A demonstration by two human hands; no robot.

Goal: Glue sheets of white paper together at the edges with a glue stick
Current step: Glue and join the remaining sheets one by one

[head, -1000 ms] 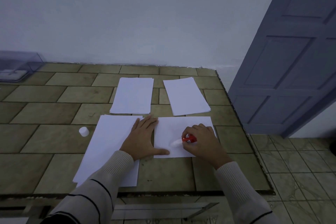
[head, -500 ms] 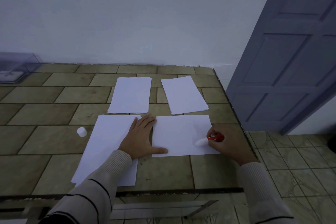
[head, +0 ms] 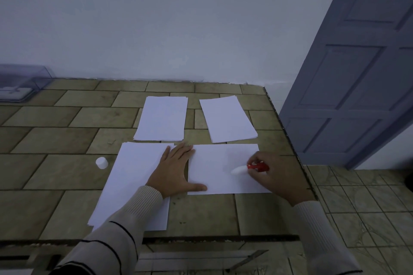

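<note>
Nearly at sheet (head: 214,167) edge, glue stick (head: 251,168)

Dim, bluish, even light with faint shadows, soft focus throughout, and wide-angle bending of straight edges toward three o'clock.

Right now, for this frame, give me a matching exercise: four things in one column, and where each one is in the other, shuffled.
Things
1. glue stick
2. white cap
3. left hand
4. clear box

Places
A. alone on the tiles, left of the near-left paper stack
B. flat, palm on the near-left paper stack, thumb on the single sheet
C. far-left back of the counter
D. gripped by the right hand, tip over the single sheet

Pairs: 1-D, 2-A, 3-B, 4-C
</note>
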